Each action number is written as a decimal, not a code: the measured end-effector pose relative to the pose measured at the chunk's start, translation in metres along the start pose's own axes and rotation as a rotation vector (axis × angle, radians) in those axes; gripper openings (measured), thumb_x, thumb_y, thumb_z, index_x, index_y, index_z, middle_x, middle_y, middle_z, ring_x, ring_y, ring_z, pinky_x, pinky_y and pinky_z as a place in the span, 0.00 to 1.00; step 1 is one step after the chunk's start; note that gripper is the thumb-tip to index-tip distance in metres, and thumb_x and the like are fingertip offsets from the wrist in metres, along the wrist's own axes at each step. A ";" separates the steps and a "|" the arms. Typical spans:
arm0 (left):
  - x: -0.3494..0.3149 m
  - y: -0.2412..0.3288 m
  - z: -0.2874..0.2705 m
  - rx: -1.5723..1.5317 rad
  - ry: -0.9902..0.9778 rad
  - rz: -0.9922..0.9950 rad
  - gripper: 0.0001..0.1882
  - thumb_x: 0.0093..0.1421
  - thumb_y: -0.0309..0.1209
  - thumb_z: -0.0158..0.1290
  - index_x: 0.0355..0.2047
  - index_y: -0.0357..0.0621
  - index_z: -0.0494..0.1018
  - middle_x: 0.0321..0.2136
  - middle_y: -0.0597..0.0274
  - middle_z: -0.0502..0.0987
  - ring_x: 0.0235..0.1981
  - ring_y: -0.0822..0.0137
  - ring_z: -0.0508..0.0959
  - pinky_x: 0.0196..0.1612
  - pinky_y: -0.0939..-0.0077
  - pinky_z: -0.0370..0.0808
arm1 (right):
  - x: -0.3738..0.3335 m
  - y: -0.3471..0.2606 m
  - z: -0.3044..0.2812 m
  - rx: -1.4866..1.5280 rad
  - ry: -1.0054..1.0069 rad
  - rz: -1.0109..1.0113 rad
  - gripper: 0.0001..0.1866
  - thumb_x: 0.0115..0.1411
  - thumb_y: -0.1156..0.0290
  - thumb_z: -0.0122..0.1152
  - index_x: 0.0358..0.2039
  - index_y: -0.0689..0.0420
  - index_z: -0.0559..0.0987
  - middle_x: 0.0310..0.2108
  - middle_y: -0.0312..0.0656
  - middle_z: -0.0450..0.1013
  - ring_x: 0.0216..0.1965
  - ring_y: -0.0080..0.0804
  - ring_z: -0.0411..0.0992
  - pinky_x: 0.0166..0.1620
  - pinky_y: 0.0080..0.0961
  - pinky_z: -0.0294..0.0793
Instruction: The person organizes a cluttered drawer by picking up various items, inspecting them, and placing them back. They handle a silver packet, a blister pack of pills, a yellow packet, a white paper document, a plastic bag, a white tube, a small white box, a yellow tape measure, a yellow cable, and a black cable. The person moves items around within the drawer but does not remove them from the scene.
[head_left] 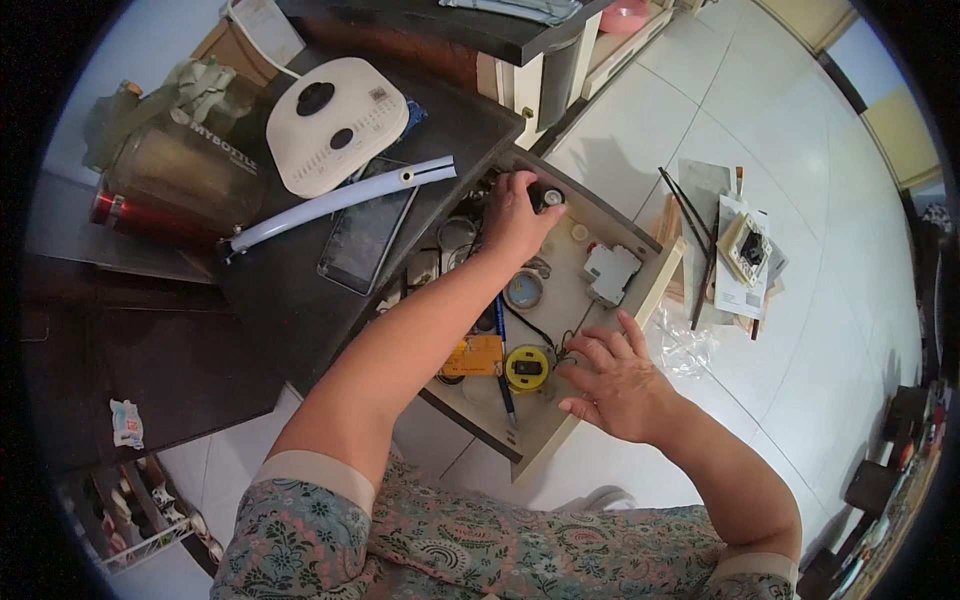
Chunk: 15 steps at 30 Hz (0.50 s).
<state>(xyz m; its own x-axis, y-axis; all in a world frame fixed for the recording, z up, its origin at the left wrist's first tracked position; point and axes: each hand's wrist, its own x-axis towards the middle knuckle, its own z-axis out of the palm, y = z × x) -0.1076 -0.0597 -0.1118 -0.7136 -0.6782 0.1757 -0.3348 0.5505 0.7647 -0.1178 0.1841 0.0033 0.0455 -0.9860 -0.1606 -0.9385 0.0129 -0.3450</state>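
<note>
A pulled-out drawer [590,150] full of small items lies under both hands. Deep in its far corner, my left hand [512,218] is closed round a small black cylinder [546,197] with a pale round end. My right hand [622,385] is over the drawer's front panel, fingers apart and holding nothing, beside a thin dark wire [562,345]. Between the hands are a roll of tape [523,290], a white plastic module [610,273], a yellow round case [527,368], an orange card [474,356] and a blue pen [502,325]. My left forearm hides part of the drawer.
On the dark cabinet top [290,300] to the left rest a white device [338,125], a phone [370,238], a pale curved strip [340,203] and a bottle [180,190]. A wall socket [745,248], papers and dark sticks [705,265] lie on the tiled floor [800,330] at right.
</note>
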 end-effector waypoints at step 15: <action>-0.035 0.064 -0.078 0.085 -0.342 0.312 0.22 0.50 0.37 0.59 0.42 0.43 0.65 0.40 0.53 0.70 0.40 0.50 0.74 0.40 0.61 0.73 | 0.002 -0.005 0.002 0.033 0.139 0.026 0.20 0.58 0.51 0.53 0.39 0.52 0.80 0.47 0.39 0.68 0.55 0.37 0.61 0.65 0.49 0.45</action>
<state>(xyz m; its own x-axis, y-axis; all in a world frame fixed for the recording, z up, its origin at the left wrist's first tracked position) -0.0559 -0.0394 -0.0207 -0.9452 -0.2824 0.1637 -0.1111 0.7499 0.6522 -0.1120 0.1820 0.0032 -0.0284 -0.9988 -0.0407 -0.9267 0.0415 -0.3734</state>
